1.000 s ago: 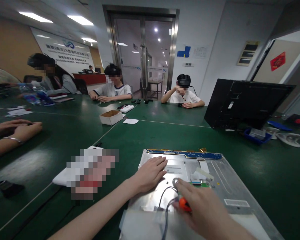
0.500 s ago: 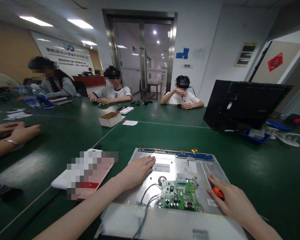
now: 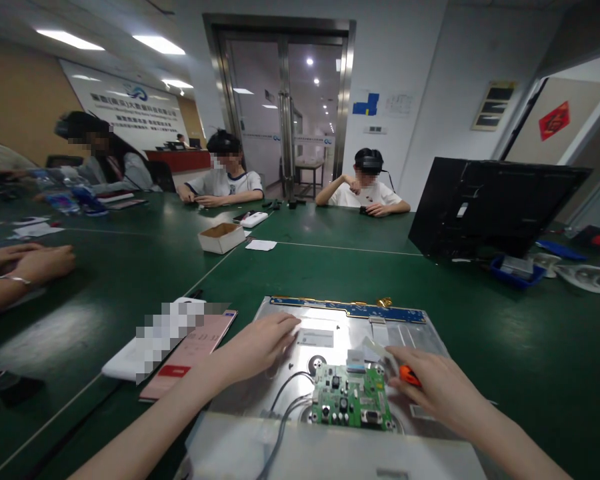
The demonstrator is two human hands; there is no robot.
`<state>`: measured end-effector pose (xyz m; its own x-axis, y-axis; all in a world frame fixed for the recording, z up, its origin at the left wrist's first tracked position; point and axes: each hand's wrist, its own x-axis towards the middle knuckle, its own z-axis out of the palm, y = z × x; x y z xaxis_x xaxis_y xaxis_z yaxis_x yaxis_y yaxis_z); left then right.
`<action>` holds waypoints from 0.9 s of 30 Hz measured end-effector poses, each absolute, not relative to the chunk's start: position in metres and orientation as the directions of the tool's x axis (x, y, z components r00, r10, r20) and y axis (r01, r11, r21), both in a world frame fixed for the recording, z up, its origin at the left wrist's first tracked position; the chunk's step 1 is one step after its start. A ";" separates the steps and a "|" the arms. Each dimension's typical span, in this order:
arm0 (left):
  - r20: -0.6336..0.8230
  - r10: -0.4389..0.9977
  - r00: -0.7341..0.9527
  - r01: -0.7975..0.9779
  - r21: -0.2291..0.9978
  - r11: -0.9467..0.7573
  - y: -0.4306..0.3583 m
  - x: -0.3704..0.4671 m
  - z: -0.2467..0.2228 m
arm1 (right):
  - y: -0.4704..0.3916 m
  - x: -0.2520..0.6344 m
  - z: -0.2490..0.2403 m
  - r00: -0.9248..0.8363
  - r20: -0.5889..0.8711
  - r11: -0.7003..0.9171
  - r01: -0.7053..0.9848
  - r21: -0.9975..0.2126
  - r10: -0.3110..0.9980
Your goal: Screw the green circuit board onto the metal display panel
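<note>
A metal-backed display panel (image 3: 260, 380) lies in front of me, with a green circuit board (image 3: 347, 393) on it and a blue board strip (image 3: 340, 309) along its far edge. My left hand (image 3: 265, 340) rests on the panel's left side, fingers stretched out and holding nothing. My right hand (image 3: 430, 383) is closed around a tool with an orange and black handle (image 3: 409, 375); its tip is hidden. The right fingertips are at a pale strip of tape (image 3: 380, 349) beside the board. Grey cables (image 3: 283, 427) run from the board's left side over the whitish near cover (image 3: 330, 450).
Left of the panel lie a pink phone (image 3: 195, 357) and a white device (image 3: 123, 360). Farther off are an open box (image 3: 221, 238), a black monitor casing (image 3: 495, 210) and a blue tray (image 3: 514, 272). Another person's hands (image 3: 35, 263) are at the left; others sit across the table.
My right hand has moved left across the panel with the orange-handled tool, to the tape by the board. My left hand and the panel have shifted slightly left in view.
</note>
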<state>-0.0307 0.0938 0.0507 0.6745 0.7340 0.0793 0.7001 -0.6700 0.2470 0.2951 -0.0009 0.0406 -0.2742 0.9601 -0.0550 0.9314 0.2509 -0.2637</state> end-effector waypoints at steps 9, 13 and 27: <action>0.016 0.650 0.759 0.572 0.460 -0.679 0.083 -0.032 0.054 | 0.003 0.294 0.023 -0.342 -0.101 0.279 0.877 -0.392 0.934; 0.002 0.661 0.751 0.575 0.489 -0.655 0.078 -0.032 0.051 | 0.006 0.301 0.013 -0.354 -0.075 0.273 0.826 -0.493 0.932; 0.066 0.698 0.713 0.593 0.474 -0.651 0.091 -0.019 0.029 | 0.012 0.330 0.023 -0.314 -0.007 0.276 0.845 -0.459 0.949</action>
